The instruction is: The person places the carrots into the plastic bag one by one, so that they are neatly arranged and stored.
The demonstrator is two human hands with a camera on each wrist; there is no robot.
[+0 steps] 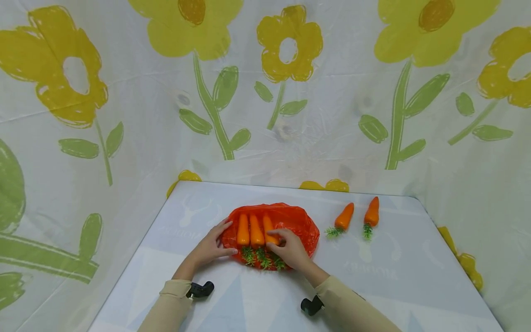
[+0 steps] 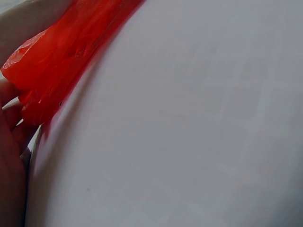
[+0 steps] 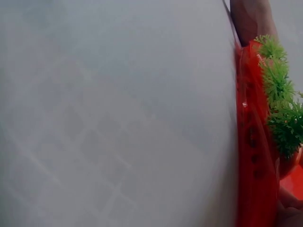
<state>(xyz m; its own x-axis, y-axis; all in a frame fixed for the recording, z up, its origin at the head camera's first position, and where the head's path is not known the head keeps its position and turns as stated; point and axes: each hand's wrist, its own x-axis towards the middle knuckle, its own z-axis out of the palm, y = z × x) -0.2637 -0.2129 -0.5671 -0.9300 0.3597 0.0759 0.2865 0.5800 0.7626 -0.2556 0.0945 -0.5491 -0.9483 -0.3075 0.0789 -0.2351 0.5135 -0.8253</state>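
Three orange toy carrots lie side by side on a crinkled red plastic bag (image 1: 304,230), tips pointing away and green leafy tops toward the person. The left carrot (image 1: 243,231) and middle carrot (image 1: 256,233) are untouched. Over the rightmost carrot (image 1: 267,224), the right hand (image 1: 292,251) pinches its thick end between thumb and fingers. At the bag's left edge, the left hand (image 1: 209,246) rests with thumb and fingers spread along the rim. The left wrist view shows fingers (image 2: 14,116) against the red plastic. Green carrot leaves (image 3: 279,85) stick up above the bag in the right wrist view.
Two more carrots lie on the white patterned table (image 1: 373,281) to the right of the bag: a tilted one (image 1: 344,217) and a more upright one (image 1: 372,213). A flower-printed curtain (image 1: 332,115) surrounds the table. Black devices (image 1: 201,289) sit at both wrists.
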